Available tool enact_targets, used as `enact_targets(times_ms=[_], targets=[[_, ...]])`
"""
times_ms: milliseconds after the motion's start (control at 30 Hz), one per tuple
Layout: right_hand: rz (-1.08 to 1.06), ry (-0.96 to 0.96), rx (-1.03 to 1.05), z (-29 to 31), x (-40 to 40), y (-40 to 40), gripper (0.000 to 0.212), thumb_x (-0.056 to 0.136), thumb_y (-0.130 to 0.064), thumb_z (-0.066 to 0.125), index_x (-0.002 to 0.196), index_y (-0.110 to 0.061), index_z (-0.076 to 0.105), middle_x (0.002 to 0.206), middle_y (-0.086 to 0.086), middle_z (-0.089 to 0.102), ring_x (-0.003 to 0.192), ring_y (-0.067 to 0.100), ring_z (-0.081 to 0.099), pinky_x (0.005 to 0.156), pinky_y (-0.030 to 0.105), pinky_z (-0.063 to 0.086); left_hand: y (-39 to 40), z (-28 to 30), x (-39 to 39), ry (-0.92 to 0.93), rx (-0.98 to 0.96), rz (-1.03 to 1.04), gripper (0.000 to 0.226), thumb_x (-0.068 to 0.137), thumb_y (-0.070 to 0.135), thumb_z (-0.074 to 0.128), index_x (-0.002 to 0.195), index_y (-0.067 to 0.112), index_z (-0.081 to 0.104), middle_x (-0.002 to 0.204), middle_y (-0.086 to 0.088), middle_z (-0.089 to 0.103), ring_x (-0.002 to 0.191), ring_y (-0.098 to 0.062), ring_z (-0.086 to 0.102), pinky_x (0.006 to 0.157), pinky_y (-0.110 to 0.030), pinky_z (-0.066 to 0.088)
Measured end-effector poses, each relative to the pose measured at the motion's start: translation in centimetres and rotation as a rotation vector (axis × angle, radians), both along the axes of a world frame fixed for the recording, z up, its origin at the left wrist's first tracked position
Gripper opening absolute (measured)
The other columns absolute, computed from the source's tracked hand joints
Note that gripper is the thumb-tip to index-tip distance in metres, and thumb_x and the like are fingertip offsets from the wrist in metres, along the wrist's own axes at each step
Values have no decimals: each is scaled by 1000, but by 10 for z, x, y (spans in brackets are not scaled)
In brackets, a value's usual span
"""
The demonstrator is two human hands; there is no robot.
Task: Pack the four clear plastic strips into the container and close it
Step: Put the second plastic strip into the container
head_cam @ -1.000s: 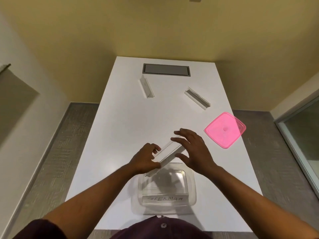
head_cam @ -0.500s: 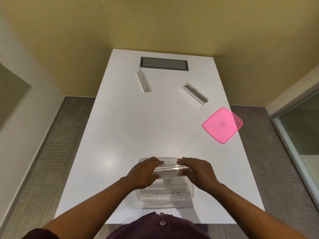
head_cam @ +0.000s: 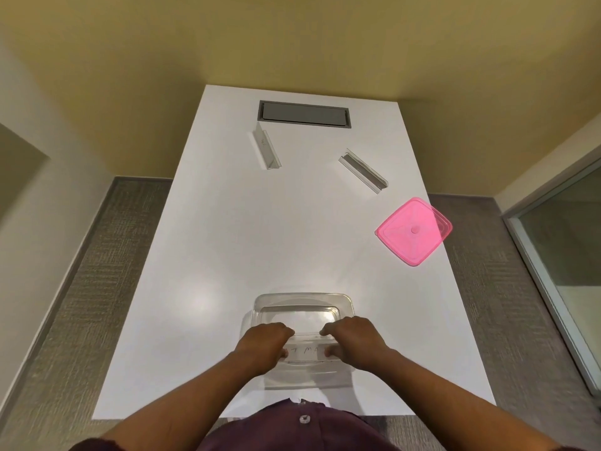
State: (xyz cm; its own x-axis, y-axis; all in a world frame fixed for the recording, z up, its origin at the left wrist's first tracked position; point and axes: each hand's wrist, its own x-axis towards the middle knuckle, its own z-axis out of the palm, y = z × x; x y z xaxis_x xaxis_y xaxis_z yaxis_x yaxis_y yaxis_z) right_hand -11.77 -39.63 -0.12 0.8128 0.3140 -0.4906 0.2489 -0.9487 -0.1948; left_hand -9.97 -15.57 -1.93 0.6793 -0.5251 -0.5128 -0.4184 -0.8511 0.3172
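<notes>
Table (head_cam: 227, 255): white, carrying everything; a grey hatch (head_cam: 305, 113) is set into its far end.
Container (head_cam: 344, 299): clear tub at the near edge, open, with handwriting on its front wall that is only partly readable behind the strip. Judged best left square to the body so a strip can go in parallel to a wall.
Lid (head_cam: 411, 231): pink, lying near the right edge with a corner hanging over it, well apart from the tub; not needed until all strips are in.
Loose strips: one (head_cam: 265, 148) just below the hatch, another (head_cam: 362, 170) right of centre, both lying diagonally and untouched. A fourth strip I cannot make out for certain; it may lie in the tub.
Held strip (head_cam: 307, 348): lying crosswise low in the near half of the tub.
Left hand (head_cam: 263, 345): fingers curled shut on the strip's left end.
Right hand (head_cam: 353, 341): fingers closed on its right end.
Doing it well: lower both ends evenly, seat the strip flat against the front wall, then let go, leaving room for the rest.
</notes>
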Motion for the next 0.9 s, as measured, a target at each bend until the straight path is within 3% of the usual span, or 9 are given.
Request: enact_targets(times_ms=[167,433,600,900], targets=[[17,41,-23,-11,-5,7,49,92,-44,69,137,-28,58,128,7,69,115,32,65,93,39,51,-3,-8,-2,52,36,48,51,95,26,62,144,22,48,140,-6,57,126,-27,56,102,-41,47],[8,74,-27,-17,-5,10,46,93,-39,69,136,-26,61,130,8,68,117,31,64,97,40,52,-8,-12,-6,49,97,35,42,94,21,63,136,17,58,129,-12,64,114,-31,64,94,-41,53],[19,79,-27,-18,-6,11,44,92,-23,65,136,-25,65,135,7,67,121,31,63,100,40,52,-6,-18,-10,25,119,11,37,91,8,62,127,16,61,120,-12,67,107,-29,66,90,-39,55],[16,54,-57,-25,-7,15,40,95,-17,66,135,-23,67,135,9,67,121,31,64,102,41,52,-7,-23,-6,35,122,26,37,90,11,67,126,14,61,121,-12,66,107,-30,66,92,-41,55]])
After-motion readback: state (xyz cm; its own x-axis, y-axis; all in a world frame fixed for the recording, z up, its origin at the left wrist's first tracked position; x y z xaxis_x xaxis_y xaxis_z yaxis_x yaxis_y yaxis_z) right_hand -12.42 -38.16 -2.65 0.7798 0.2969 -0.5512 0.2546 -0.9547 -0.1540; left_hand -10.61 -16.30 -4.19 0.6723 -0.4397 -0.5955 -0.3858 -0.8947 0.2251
